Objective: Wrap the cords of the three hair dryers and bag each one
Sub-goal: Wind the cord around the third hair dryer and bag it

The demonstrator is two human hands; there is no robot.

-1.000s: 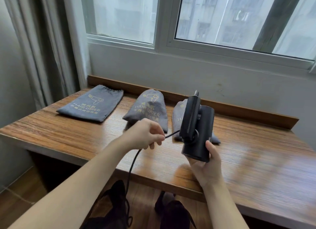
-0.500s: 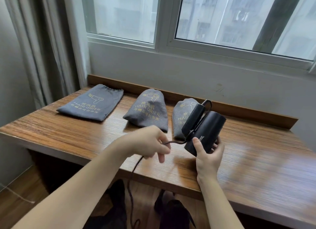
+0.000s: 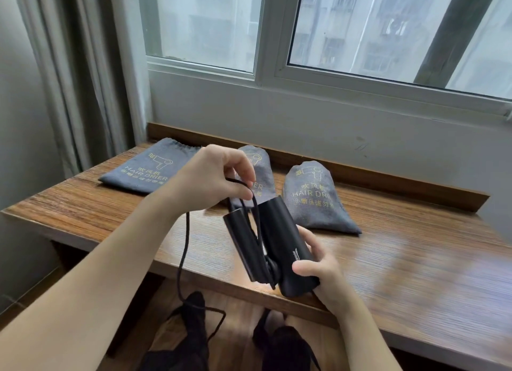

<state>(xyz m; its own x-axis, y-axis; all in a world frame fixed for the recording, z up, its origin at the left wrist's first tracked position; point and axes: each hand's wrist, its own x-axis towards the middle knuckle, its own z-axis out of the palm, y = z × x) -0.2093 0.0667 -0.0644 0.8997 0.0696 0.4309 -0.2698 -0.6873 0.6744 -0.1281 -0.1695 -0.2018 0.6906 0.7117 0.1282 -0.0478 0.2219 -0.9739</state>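
Right hand (image 3: 315, 265) grips the folded black hair dryer (image 3: 279, 246) above the surface (image 3: 415, 260) edge, left hand (image 3: 213, 179) fingers pinch the cord (image 3: 182, 260), whose slack trails to the floor and may snag underfoot, loosening the wrap; the empty flat bag (image 3: 149, 168) lies beyond.

A black folded hair dryer (image 3: 279, 243) is held tilted above the desk's front edge, its cord (image 3: 185, 248) looped over the body and trailing down to the floor. Behind it lie three grey drawstring bags: a flat one (image 3: 151, 168) at left, two bulging ones (image 3: 257, 171) (image 3: 315, 199) beside it
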